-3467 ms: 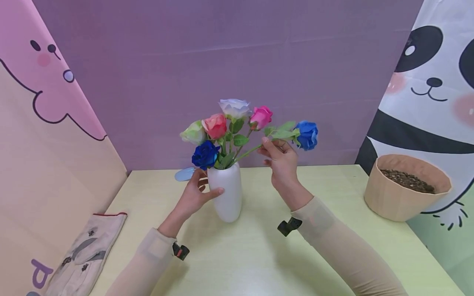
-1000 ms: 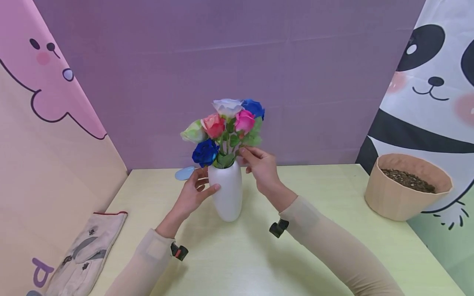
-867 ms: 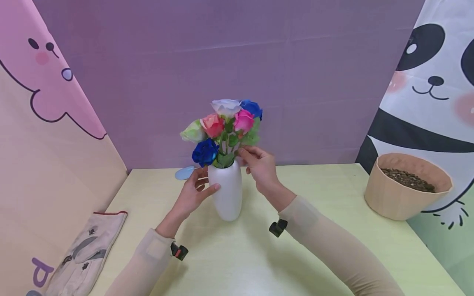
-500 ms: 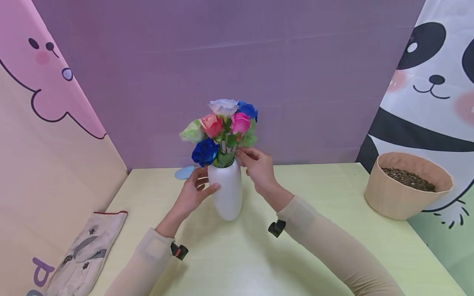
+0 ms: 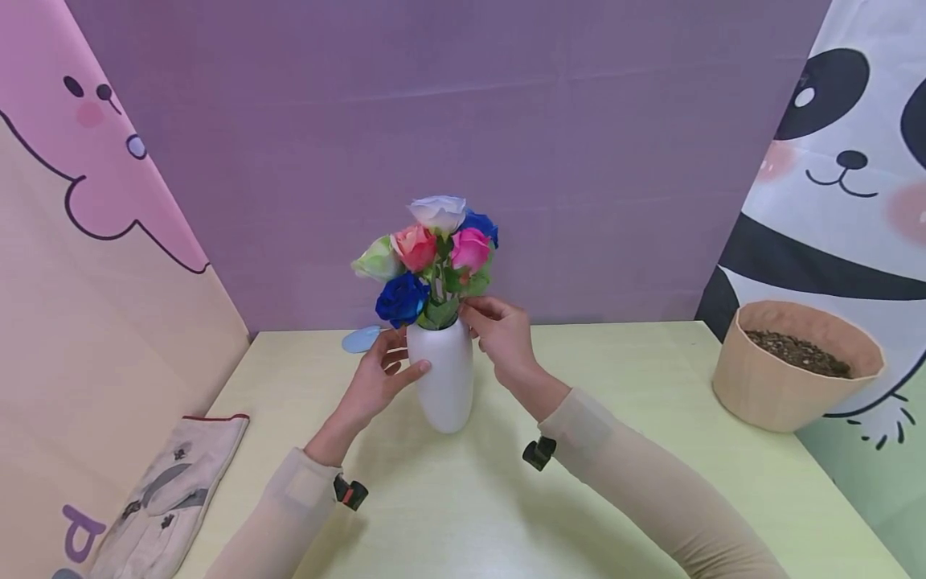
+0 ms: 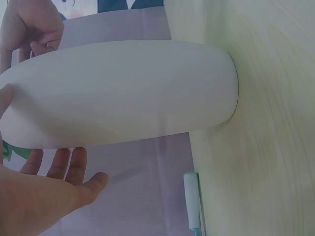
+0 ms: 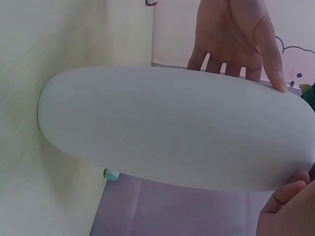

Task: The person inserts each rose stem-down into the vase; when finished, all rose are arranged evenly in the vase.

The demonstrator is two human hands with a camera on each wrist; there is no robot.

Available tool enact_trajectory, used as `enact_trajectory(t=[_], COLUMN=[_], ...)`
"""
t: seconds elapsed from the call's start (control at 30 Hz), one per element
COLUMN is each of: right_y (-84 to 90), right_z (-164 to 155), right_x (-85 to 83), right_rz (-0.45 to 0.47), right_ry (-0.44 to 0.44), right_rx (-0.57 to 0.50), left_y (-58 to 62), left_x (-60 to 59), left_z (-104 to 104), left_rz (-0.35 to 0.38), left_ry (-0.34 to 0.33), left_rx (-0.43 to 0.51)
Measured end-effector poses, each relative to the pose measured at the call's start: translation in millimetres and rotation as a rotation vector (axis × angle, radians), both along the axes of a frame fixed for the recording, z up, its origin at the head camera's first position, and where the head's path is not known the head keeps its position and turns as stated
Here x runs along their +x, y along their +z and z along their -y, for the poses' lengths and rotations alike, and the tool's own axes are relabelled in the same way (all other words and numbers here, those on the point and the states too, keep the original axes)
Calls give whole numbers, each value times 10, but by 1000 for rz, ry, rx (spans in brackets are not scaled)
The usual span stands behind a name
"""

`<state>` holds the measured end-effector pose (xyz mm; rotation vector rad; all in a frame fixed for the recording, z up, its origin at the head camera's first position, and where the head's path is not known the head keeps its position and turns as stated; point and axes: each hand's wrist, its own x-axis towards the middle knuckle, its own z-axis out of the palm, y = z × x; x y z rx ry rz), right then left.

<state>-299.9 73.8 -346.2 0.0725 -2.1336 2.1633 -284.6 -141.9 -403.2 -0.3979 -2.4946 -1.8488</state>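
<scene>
A white vase (image 5: 440,386) stands upright on the table, filled with several roses. My left hand (image 5: 370,378) holds its left side, thumb in front and fingers behind. At the rim's right edge, my right hand (image 5: 506,342) pinches the stem of a blue rose (image 5: 485,227), whose bloom sits behind a hot-pink rose (image 5: 470,249). White (image 5: 438,212), coral (image 5: 415,247), pale green (image 5: 378,259) and darker blue (image 5: 401,299) roses fill the rest. In the right wrist view, the right fingers (image 7: 285,196) are at the vase's top end; the pinched stem is hidden there.
A light-blue, flat rounded tool (image 5: 360,340) lies behind my left hand. Patterned work gloves (image 5: 170,490) lie at the table's left edge. A tan pot (image 5: 767,394) with dark soil stands at the right. A purple backdrop (image 5: 463,96) rises behind the table.
The right hand has brought the blue rose from the far right to upright beside the pink one, then lowered it into the vase. The left hand has stayed on the vase.
</scene>
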Motion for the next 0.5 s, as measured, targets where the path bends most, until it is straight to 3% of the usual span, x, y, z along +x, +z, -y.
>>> enact_trajectory(t=[0.5], right_y=[-21], right_z=[-39], right_x=[25], right_rz=[-25], right_ry=[3], right_rx=[73], left_y=[-26], left_x=[-27], left_z=[0], left_rz=[-3], left_ry=[-4], left_rx=[-7])
